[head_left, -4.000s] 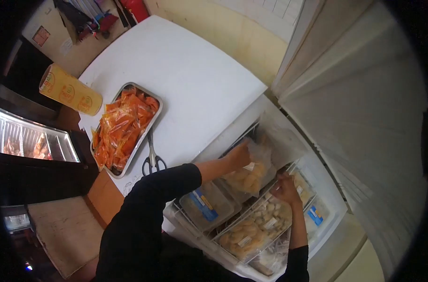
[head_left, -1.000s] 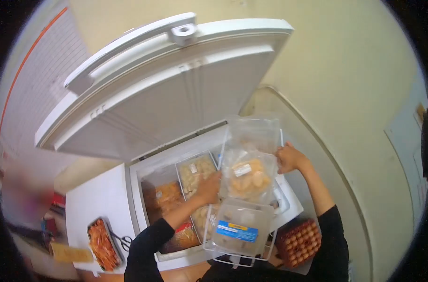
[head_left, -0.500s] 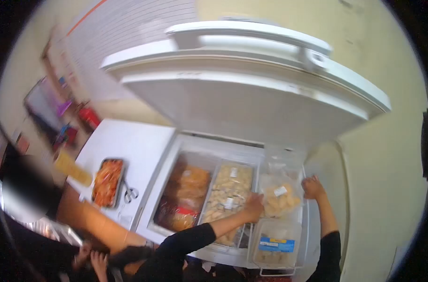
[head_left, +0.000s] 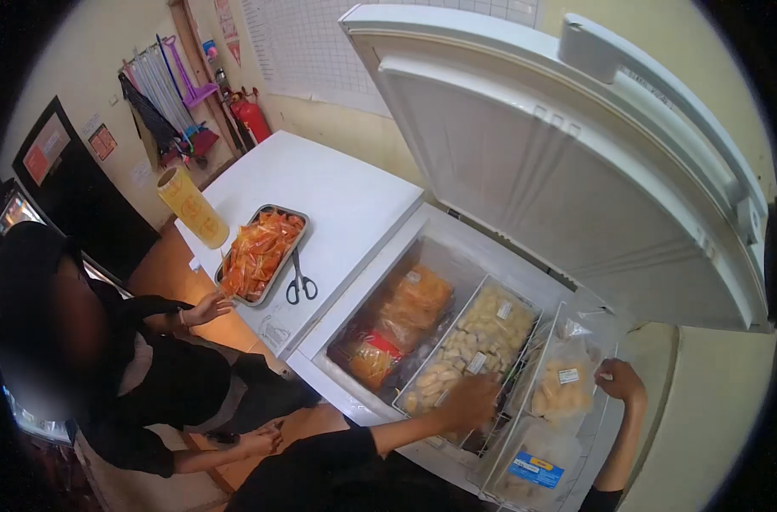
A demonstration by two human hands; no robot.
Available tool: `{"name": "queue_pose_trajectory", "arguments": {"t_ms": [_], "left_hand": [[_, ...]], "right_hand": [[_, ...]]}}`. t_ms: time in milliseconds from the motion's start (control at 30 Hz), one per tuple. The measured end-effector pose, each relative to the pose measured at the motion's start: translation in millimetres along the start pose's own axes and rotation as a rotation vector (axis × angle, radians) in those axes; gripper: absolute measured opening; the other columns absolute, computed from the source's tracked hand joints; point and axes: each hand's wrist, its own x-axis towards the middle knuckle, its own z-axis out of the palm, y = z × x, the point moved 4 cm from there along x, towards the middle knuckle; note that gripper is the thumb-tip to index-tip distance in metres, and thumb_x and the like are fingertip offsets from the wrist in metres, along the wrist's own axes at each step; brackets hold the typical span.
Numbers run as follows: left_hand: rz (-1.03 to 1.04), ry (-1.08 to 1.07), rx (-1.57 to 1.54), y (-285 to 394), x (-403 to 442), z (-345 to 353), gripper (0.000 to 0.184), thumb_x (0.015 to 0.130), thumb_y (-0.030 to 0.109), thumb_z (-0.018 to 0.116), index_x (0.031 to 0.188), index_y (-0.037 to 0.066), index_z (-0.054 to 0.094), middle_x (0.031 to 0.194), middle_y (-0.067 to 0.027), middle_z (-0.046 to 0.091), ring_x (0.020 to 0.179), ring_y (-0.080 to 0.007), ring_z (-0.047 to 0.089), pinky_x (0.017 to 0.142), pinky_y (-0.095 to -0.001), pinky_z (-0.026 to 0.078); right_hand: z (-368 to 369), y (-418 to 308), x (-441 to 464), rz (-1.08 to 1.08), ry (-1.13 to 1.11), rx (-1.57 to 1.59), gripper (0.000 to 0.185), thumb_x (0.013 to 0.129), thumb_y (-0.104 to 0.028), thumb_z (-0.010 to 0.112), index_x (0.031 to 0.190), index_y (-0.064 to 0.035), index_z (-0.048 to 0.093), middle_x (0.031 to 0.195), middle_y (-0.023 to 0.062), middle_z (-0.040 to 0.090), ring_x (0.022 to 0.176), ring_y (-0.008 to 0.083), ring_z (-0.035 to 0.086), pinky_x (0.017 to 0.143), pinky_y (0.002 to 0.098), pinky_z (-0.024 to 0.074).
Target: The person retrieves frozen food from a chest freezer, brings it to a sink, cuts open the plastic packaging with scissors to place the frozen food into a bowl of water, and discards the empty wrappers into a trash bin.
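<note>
My left hand is smeared by motion over the middle wire basket's front right corner, close to bags of pale frozen pieces; I cannot make out its fingers. My right hand is closed around the right edge of another wire basket. That basket holds a clear bag of yellowish pieces with a white label, and a clear tub with a blue and yellow label. Both baskets sit in an open chest freezer.
The freezer's raised lid leans over its back. Orange bags lie in the left compartment. On the white top are a tray of wrapped orange-red food, scissors and a yellow roll. A person stands at the left.
My view has turned to the left and the co-worker shows more fully. My left hand has shifted from beside the yellowish bag to the middle basket. My right hand stays at the right basket's edge.
</note>
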Motion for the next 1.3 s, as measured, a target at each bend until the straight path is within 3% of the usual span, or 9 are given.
{"name": "queue_pose_trajectory", "arguments": {"t_ms": [133,333,633,733,800,900,1000,1200,1300], "left_hand": [[-0.176,-0.006,0.052,-102.8,-67.9,-14.7,0.016,0.067,0.014,0.059,0.079,0.003,0.06,0.09,-0.0139,0.056,0.088,-0.0314,0.053,0.072,-0.042,0.043],[-0.419,0.114,0.28,-185.4,-147.1,-83.6,0.013,0.067,0.011,0.059,0.075,0.001,0.058,0.087,-0.0154,0.051,0.083,-0.0322,0.051,0.072,-0.0426,0.041],[-0.319,0.164,0.206,-236.9,-203.1,-141.9,0.017,0.069,0.007,0.057,0.083,-0.001,0.052,0.086,-0.018,0.047,0.082,-0.035,0.047,0.071,-0.0434,0.041],[-0.3,0.091,0.144,-252.0,-218.1,-130.1,0.018,0.069,0.007,0.058,0.084,-0.002,0.053,0.087,-0.019,0.048,0.084,-0.0356,0.049,0.073,-0.043,0.042],[-0.308,0.15,0.098,-256.7,-223.5,-127.1,0.019,0.069,0.008,0.059,0.085,-0.002,0.054,0.088,-0.0186,0.05,0.085,-0.0351,0.05,0.075,-0.0429,0.043],[-0.27,0.214,0.128,-258.1,-229.3,-119.5,0.021,0.071,0.01,0.059,0.087,-0.003,0.055,0.092,-0.0186,0.051,0.089,-0.0345,0.051,0.079,-0.0417,0.043],[-0.188,0.053,0.252,-254.1,-228.3,-125.6,0.024,0.075,0.014,0.057,0.092,-0.003,0.055,0.097,-0.0187,0.051,0.093,-0.0338,0.051,0.082,-0.0405,0.043],[-0.352,0.116,0.059,-247.8,-217.7,-147.2,0.023,0.072,0.013,0.057,0.09,-0.002,0.053,0.093,-0.0182,0.051,0.089,-0.0333,0.051,0.079,-0.0399,0.044],[-0.293,0.185,0.0,-247.4,-221.3,-144.7,0.02,0.073,0.013,0.056,0.085,-0.001,0.052,0.089,-0.018,0.05,0.084,-0.0337,0.051,0.077,-0.0424,0.042]], "right_hand": [[-52.5,-156.2,21.7,-0.374,0.097,0.211,0.022,0.074,-0.021,0.06,0.088,-0.0048,0.061,0.089,0.0164,0.059,0.087,0.033,0.056,0.077,0.0392,0.0438],[10.1,-287.7,126.5,-0.663,-0.292,0.189,0.022,0.081,-0.022,0.052,0.091,-0.0044,0.06,0.091,0.0155,0.059,0.087,0.033,0.056,0.075,0.0398,0.0438],[199.0,-377.6,242.4,-0.542,-0.491,-0.039,0.027,0.083,-0.027,0.048,0.09,-0.0036,0.061,0.08,0.0137,0.063,0.075,0.0261,0.06,0.068,0.0367,0.0462],[230.5,-417.8,253.0,-0.563,-0.512,0.384,0.024,0.082,-0.024,0.051,0.083,-0.0029,0.061,0.076,0.0131,0.062,0.069,0.0243,0.06,0.066,0.0363,0.0461],[207.3,-454.2,250.1,-0.782,-0.184,0.574,0.02,0.081,-0.021,0.053,0.08,-0.0033,0.061,0.07,0.0122,0.06,0.062,0.0215,0.058,0.063,0.035,0.0458],[160.4,-495.7,258.2,-0.616,-0.026,0.526,0.017,0.083,-0.018,0.053,0.08,-0.0037,0.061,0.069,0.0108,0.058,0.061,0.0193,0.057,0.059,0.0324,0.0453],[124.6,-531.4,270.4,-0.452,0.059,0.7,0.014,0.084,-0.013,0.051,0.093,-0.0053,0.06,0.074,0.0103,0.056,0.064,0.0179,0.055,0.057,0.0303,0.0447],[104.2,-614.5,285.9,-0.595,0.196,0.816,0.038,0.084,-0.008,0.052,0.12,-0.0163,0.049,0.087,0.0098,0.049,0.062,0.0179,0.051,0.055,0.0276,0.044],[126.5,-630.6,299.3,-0.626,0.259,0.852,0.036,0.084,-0.013,0.055,0.12,-0.015,0.05,0.097,0.0117,0.049,0.076,0.0222,0.052,0.064,0.0299,0.0452]]}}
